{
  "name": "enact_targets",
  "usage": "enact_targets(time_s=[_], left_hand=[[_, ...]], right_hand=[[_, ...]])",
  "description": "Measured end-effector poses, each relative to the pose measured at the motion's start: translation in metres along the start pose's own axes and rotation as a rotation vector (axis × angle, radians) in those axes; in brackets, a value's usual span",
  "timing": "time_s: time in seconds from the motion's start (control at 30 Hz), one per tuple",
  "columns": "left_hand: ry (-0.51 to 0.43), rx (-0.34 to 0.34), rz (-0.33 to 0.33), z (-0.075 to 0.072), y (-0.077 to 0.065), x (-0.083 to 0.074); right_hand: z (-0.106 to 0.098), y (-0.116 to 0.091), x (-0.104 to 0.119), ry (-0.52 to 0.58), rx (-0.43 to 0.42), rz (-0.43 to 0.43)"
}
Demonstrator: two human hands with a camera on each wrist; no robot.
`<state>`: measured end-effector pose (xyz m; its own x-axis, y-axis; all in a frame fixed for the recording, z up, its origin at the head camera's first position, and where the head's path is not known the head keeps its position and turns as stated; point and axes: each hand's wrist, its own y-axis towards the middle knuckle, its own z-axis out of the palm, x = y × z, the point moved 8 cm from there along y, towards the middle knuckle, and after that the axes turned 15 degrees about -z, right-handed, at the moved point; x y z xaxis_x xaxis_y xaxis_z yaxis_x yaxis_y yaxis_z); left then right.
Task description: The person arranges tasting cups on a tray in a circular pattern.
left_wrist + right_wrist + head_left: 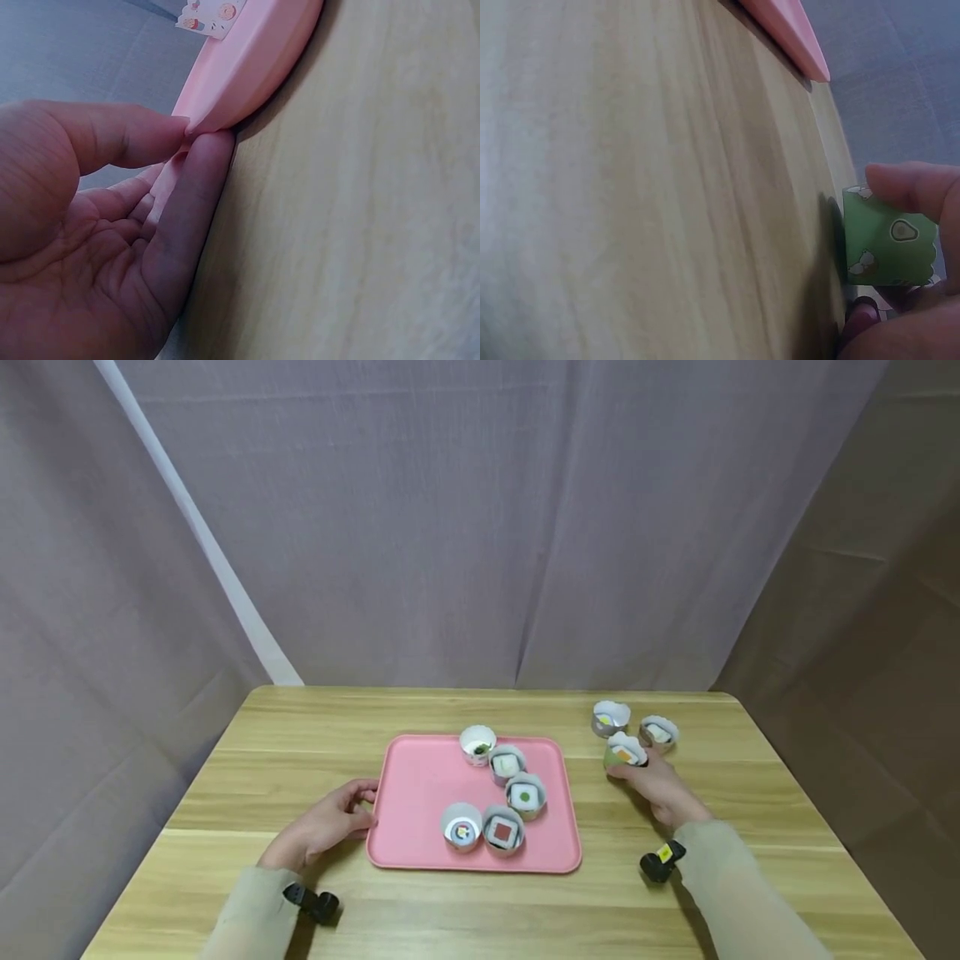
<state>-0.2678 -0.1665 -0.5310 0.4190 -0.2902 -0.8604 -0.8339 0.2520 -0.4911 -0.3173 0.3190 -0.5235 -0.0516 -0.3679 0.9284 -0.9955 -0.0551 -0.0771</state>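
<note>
My left hand [324,827] pinches the left rim of a pink tray [420,777]; in the left wrist view the thumb [142,139] lies over the rim and a finger [199,180] under it. On the right, my right hand [663,785] grips a green paper baking cup [617,762] with a scalloped rim and a small white piece with an orange centre inside. In the right wrist view this cup [889,240] shows an avocado print, with the thumb on its side. Two more paper cups, one grey [609,722] and one brownish [658,737], stand just behind that hand.
Several paper cups with small sushi-like pieces stand on the tray, among them a white cup [477,745] at the back and one with a red-centred piece [503,832] in front. A wooden table [300,752] lies below. Grey curtains [405,543] hang behind and at the sides.
</note>
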Motion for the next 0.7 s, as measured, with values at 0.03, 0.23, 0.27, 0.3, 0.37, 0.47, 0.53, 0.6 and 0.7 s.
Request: enact_targets(time_s=[0.03, 0.23, 0.27, 0.3, 0.37, 0.47, 0.53, 0.6, 0.7], left_hand=[[0.000, -0.001, 0.002, 0.000, 0.000, 0.000], [0.007, 0.005, 0.003, 0.000, 0.000, -0.001], [0.009, 0.007, 0.002, 0.000, 0.000, -0.001], [0.010, 0.008, 0.002, 0.000, 0.000, -0.001], [0.014, 0.008, 0.002, 0.001, 0.001, -0.001], [0.021, -0.001, 0.000, 0.000, 0.002, -0.001], [0.024, -0.007, -0.005, -0.001, 0.002, 0.000], [0.026, -0.010, -0.003, -0.001, 0.002, 0.000], [0.027, -0.002, 0.008, -0.002, 0.001, 0.000]], right_hand=[[0.000, 0.000, 0.001, 0.008, 0.001, -0.002], [0.000, -0.001, 0.002, 0.022, -0.006, -0.035], [0.000, -0.002, 0.001, 0.008, 0.004, -0.045], [0.000, -0.003, 0.000, 0.004, 0.003, -0.047], [0.000, -0.004, -0.002, -0.008, 0.011, -0.049], [0.001, -0.006, -0.003, -0.021, 0.030, -0.038], [0.001, -0.007, -0.001, -0.023, 0.025, -0.031], [0.001, -0.009, 0.005, -0.036, 0.026, -0.034], [0.001, -0.013, 0.019, -0.067, 0.021, -0.072]])
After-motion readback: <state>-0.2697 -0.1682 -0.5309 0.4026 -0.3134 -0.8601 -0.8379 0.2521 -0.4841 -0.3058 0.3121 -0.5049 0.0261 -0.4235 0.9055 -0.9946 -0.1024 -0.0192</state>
